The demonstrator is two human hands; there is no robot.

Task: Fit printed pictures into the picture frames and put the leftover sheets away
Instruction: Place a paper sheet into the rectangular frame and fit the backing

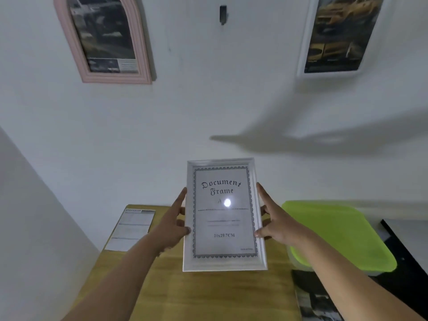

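Observation:
A white picture frame (224,265) is held upright over the wooden table, its glass facing me. Behind the glass is the stock insert sheet reading "Document Frame". My left hand (172,224) grips the frame's left edge and my right hand (274,224) grips its right edge, thumbs at the front. A pink arched frame (76,42) with a dark picture hangs on the wall at upper left. A white frame (303,54) with a yellow-car picture hangs at upper right. A printed sheet (132,230) lies on the table's far left. A dark printed picture (312,300) lies on the table at lower right.
The wooden table (208,297) stands against the white wall. A clear plastic bin with a bright green lid (335,232) sits to the right of it. A small dark wall hook (223,13) is between the two hung frames. A dark surface (403,246) lies at far right.

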